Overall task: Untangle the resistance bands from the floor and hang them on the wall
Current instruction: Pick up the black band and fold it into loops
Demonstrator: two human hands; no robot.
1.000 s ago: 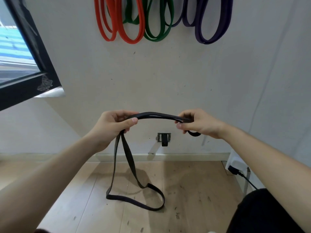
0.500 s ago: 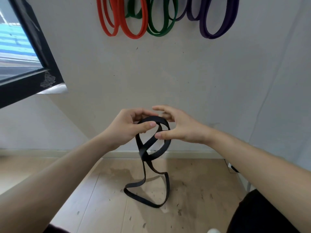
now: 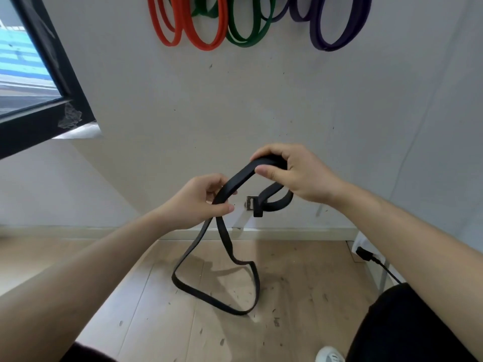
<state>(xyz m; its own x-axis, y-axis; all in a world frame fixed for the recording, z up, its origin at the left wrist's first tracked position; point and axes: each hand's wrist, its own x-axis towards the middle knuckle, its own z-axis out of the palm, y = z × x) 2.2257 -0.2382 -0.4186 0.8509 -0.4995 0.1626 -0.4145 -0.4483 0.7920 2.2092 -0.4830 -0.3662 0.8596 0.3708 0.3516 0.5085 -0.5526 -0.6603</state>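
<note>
A black resistance band (image 3: pixel 226 246) runs between both hands and hangs down, its lower loop lying on the wooden floor (image 3: pixel 300 296). My left hand (image 3: pixel 201 201) pinches the band low at centre. Higher and to the right, my right hand (image 3: pixel 295 173) grips the doubled band between thumb and fingers, and a short loop curls under its palm. Orange bands (image 3: pixel 201 30), green bands (image 3: pixel 248 32) and purple bands (image 3: pixel 337 32) hang on the white wall (image 3: pixel 261 100) above; their tops are cut off by the frame.
A black-framed window (image 3: pixel 44 82) juts in at the upper left. A small metal bracket (image 3: pixel 252 203) sits low on the wall behind the band. At the right a black plug and cable (image 3: pixel 371 259) run from a white socket box. A white shoe (image 3: pixel 329 355) shows at the bottom.
My right hand has risen and moved right, closing round the band. The hands have drawn apart, and the small twisted loop between them has stretched out into a slanted span.
</note>
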